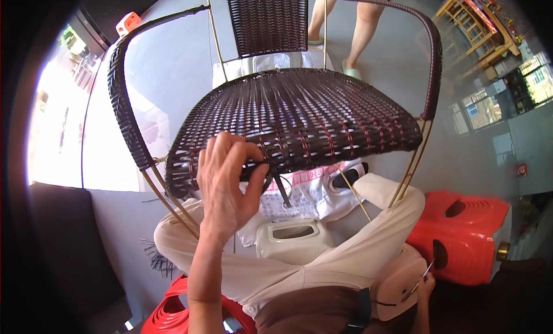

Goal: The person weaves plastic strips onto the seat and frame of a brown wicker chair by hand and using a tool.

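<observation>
A dark brown woven chair seat (288,109) with reddish strands stands before me on a thin gold-coloured metal frame. My left hand (224,172) is closed at its front edge, left of the middle, thumb below and fingers curled over the rim. Beside the thumb a loose dark strip (282,187) hangs from the edge. Low at the right, my right hand (425,287) is closed around a slim tool (428,269) with a thin silvery tip; its exact kind is too small to tell. The woven backrest (268,23) rises at the far side.
A cream plastic stool (294,242) stands between my legs, near a white printed sack (311,195). Red plastic stools (461,236) are at the right and lower left. Another person's legs (366,34) stand beyond the chair. Dark cuttings (158,259) lie on the floor at left.
</observation>
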Available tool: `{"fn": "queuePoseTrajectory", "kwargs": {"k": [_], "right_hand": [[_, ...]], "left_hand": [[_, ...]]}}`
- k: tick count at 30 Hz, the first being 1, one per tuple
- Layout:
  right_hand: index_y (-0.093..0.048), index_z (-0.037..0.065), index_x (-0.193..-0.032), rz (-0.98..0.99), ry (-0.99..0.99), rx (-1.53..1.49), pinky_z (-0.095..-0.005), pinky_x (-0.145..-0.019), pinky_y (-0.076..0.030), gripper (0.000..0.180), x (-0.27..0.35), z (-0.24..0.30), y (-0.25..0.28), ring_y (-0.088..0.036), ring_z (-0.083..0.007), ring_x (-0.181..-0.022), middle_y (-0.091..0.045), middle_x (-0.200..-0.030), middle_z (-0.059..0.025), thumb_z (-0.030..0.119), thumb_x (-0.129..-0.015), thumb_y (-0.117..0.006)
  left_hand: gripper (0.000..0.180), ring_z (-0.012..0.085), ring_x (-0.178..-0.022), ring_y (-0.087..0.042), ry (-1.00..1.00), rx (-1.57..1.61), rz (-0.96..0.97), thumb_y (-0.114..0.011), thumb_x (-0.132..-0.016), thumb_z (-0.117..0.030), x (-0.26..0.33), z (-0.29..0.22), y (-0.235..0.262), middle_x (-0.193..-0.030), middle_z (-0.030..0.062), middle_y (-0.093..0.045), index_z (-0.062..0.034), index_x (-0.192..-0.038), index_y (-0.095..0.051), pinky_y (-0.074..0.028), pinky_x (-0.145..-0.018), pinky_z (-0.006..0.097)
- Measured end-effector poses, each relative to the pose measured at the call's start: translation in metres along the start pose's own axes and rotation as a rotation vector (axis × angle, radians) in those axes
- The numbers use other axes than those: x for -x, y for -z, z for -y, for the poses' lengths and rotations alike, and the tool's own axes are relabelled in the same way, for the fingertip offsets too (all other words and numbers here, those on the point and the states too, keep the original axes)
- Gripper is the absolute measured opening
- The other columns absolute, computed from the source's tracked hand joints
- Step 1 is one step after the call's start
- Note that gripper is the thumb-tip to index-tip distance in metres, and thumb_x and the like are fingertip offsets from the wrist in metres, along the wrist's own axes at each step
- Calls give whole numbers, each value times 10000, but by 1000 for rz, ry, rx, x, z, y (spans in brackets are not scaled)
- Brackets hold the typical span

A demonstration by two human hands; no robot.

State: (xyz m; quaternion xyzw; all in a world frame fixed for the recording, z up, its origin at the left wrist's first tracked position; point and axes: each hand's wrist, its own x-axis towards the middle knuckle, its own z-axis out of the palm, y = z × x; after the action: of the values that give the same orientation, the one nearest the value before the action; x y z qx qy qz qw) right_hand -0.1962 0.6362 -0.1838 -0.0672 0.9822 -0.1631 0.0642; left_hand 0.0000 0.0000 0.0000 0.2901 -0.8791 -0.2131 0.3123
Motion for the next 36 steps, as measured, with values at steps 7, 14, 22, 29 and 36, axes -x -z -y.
{"fn": "queuePoseTrajectory", "kwargs": {"k": [7, 14, 22, 29, 36], "right_hand": [[-579, -50, -1049, 147, 426, -615, -199, -420, -295, 228, -60, 357, 96, -418, -52, -527, -433, -879, -24, -13, -869, -444], [-664, 102, -1027, 303, 1362, -292, -256, -464, -434, 321, -47, 538, 92, -518, -133, -543, -523, -738, -36, -12, -733, -601], [-671, 138, -965, 277, 1597, 3, -289, -399, -436, 255, -47, 570, 86, -562, -160, -503, -492, -677, -28, 121, -711, -669], [-659, 102, -921, 74, 1777, 204, -246, -445, -418, 231, -36, 582, 96, -533, -130, -563, -499, -725, -14, 140, -702, -599], [-635, 57, -833, -129, 1876, 435, -220, -477, -362, 179, -26, 591, 104, -474, -104, -603, -471, -714, 6, 153, -694, -577]], "left_hand": [[245, 276, -845, -506, -67, 17, 11, -683, -607, -28, 6, -7, 5, -905, 115, -524, -63, -807, -547, -368, -742, 370], [233, 271, -870, -506, -70, 17, -57, -676, -644, -27, 13, -8, 5, -954, 119, -524, -63, -838, -553, -366, -750, 365], [208, 262, -919, -527, -59, 19, -44, -674, -666, -68, 19, -7, 2, -884, 89, -507, -74, -847, -573, -357, -744, 361], [199, 260, -924, -529, -70, 8, -67, -667, -669, -70, 18, -7, 1, -875, 87, -505, -72, -844, -572, -356, -742, 354], [227, 269, -925, -538, -56, 25, -86, -665, -618, -11, 16, -7, 1, -851, 89, -493, -56, -814, -559, -358, -769, 360]]}}
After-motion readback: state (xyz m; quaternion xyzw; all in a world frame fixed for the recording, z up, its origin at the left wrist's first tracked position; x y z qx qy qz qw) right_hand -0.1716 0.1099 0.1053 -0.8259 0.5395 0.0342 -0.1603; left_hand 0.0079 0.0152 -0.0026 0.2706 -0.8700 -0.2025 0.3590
